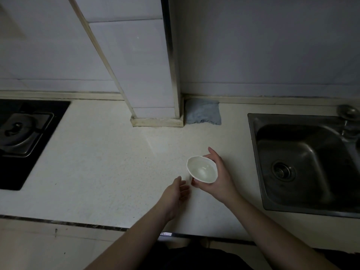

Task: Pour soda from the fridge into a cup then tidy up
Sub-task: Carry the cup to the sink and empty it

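A small white cup [201, 169] is held just above the pale countertop [101, 162], its mouth facing up and nothing visible inside. My right hand [218, 174] grips it from the right, thumb at the lower rim and fingers round the far side. Just left of the cup and a little nearer to me, my left hand [176, 193] hovers over the counter with relaxed fingers, holding nothing. No soda or fridge is in view.
A steel sink [303, 164] with a tap base sits at the right. A black gas hob [23, 137] is at the left. A tiled column [153, 114] juts onto the counter at the back, with a blue cloth [203, 114] beside it.
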A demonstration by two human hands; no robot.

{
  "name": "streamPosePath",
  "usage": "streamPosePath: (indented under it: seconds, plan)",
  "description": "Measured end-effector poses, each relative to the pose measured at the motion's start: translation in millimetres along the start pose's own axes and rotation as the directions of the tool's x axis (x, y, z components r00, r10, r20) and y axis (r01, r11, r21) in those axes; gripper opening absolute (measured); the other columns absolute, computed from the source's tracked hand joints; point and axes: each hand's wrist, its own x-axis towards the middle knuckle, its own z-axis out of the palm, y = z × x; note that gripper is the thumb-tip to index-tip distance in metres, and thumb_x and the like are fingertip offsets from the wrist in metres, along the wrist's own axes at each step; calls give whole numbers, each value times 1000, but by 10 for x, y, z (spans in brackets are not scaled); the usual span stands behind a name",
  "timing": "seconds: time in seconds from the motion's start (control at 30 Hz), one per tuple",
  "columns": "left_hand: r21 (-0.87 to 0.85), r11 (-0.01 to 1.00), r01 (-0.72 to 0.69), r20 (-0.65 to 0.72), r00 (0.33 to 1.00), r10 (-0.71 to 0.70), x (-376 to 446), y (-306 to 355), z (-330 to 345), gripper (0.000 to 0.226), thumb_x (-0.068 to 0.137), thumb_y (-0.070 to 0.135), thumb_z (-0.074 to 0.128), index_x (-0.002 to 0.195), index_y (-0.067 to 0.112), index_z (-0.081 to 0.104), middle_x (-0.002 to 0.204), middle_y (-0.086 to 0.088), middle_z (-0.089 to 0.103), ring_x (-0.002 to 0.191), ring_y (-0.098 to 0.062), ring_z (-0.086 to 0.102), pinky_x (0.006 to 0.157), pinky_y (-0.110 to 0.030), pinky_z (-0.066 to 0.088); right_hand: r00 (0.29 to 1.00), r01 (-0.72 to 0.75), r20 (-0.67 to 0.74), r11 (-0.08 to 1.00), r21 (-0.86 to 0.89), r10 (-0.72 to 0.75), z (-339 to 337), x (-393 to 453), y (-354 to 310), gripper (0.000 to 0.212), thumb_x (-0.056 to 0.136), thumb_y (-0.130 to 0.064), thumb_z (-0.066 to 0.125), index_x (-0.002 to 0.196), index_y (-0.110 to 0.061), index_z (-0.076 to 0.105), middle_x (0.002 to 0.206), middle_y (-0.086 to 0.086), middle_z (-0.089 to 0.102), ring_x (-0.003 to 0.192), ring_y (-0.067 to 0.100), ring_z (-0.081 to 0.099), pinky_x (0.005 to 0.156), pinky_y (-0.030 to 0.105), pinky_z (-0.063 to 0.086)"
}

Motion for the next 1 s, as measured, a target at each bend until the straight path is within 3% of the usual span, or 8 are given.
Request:
streamPosePath:
  seconds: [0.17,0.3,0.4,0.5,0.67,0.87,1.0]
  plan:
    - [-97,995,39,53,998,-34,-29,66,50,46,102,38,40,119,0,58,105,-18,67,92,-28,63,82,-37,52,999,23,31,1000,12,-23,-14,-7,-95,104,62,-31,87,143,-40,24,125,-15,49,120,3,46,99,15,36]
    - [-93,995,42,88,996,-34,-61,99,65,48,101,38,47,118,-4,62,101,-19,68,94,-31,67,88,-44,56,998,30,54,999,31,-32,-21,-29,-176,101,62,-32,88,140,-43,24,126,-18,48,120,-2,45,96,7,33]
    - [-73,997,20,103,995,-13,-80,106,87,46,98,38,54,112,-4,66,99,-19,71,94,-31,68,95,-47,53,998,22,62,999,45,-25,-36,-36,-205,104,61,-34,89,141,-47,23,127,-20,49,124,6,47,100,15,35]
    - [-61,998,-7,132,991,15,-137,133,116,39,94,37,61,100,-1,72,96,-17,72,89,-28,68,99,-47,50,998,12,65,998,67,-17,-66,-58,-228,110,59,-30,91,145,-39,23,129,-23,50,125,7,47,102,21,37]
    - [-89,996,-19,164,986,34,-256,169,182,32,95,32,59,92,4,73,85,-12,72,73,-18,68,68,-29,59,998,-14,58,992,125,7,-96,-93,-260,115,56,-33,91,148,-30,22,135,-22,49,128,5,44,102,17,36]
    - [-61,997,-42,188,981,52,-384,199,202,23,97,27,56,94,10,72,81,-4,74,65,-10,68,55,-22,54,997,-27,74,987,157,16,-68,-147,-336,115,57,-35,89,148,-31,19,146,-21,39,136,5,36,108,22,32]
    - [-89,995,-41,184,981,57,-448,216,159,24,94,31,60,95,11,74,93,-8,76,77,-13,71,68,-28,57,998,-31,62,989,147,22,-30,-166,-393,113,56,-39,89,146,-33,22,147,-20,37,137,6,35,110,31,33]
